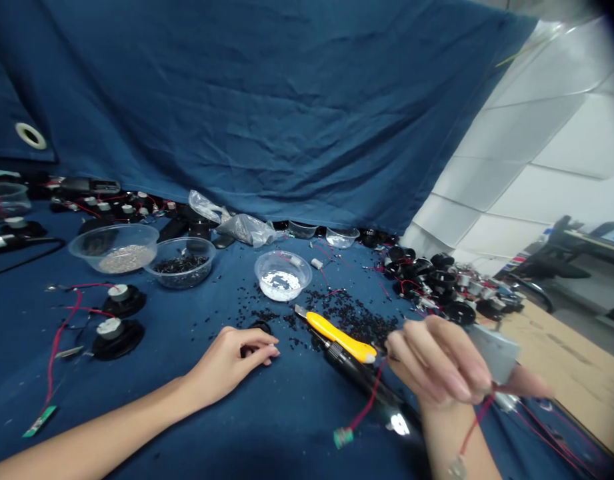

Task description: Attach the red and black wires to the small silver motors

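Landmark: a plastic bowl of white granules stands on the blue cloth, in the middle of the work area.
Left hand: in front of the bowl and slightly left, resting on the cloth, fingers loosely curled and apart from any held item, just beside a small black ring.
Right hand: to the right of the bowl and nearer the camera, raised above the cloth, fingertips pinched together on a red wire.
Wire: runs from those fingertips down to a small green circuit board, which lies in front of the bowl.
Nearest tools: a yellow utility knife and a black pen-shaped tool lie just below the right hand, in front of the bowl.
Beyond the right hand: a grey card shows behind the fingers.
Loose parts: scattered black pellets spread right of the bowl.
Left of the bowl: a plastic bowl of black pellets, a plastic bowl of tan granules and two black discs with white caps.
Right of the bowl: a heap of black discs.
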`<state>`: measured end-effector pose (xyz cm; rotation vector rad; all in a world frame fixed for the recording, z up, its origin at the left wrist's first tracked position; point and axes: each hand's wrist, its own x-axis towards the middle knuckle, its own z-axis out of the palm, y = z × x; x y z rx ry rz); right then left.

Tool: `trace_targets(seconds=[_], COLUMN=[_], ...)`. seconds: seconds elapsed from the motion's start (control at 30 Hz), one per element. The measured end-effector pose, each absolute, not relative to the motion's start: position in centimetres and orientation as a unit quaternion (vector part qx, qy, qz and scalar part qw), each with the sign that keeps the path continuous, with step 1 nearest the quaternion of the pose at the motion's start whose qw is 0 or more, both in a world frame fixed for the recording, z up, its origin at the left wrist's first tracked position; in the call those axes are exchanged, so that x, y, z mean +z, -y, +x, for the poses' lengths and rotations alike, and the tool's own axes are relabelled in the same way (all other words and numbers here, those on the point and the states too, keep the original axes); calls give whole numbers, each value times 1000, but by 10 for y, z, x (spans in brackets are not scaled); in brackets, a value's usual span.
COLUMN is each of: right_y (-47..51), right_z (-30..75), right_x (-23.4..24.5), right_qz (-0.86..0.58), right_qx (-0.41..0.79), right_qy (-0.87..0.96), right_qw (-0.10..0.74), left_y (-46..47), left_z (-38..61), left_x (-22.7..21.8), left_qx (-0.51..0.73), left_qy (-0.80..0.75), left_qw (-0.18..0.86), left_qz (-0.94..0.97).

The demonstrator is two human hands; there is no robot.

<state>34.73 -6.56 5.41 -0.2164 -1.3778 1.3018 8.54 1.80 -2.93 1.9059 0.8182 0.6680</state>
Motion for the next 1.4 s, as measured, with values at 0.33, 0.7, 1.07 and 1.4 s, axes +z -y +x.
trace_targets(seconds=[0.33, 0.7, 1.07, 1.4], right_y=[48, 51, 59, 49], right_z=[334, 303, 288, 286], right_x=[34, 31, 34, 17], right_qz=[-370, -398, -344, -288], right_qx=[458, 433, 449, 626], right_qy=[582, 581, 589, 418], right_qw=[561, 563, 577, 592], left_y=[-18, -17, -15, -31], left_z=[83, 82, 84, 78], left_x=[-30, -24, -22, -29], left_qx=[266, 270, 287, 311], left_qy=[-328, -322, -319, -306], left_qw=[447, 454, 480, 499], left_qz=[789, 786, 765, 749])
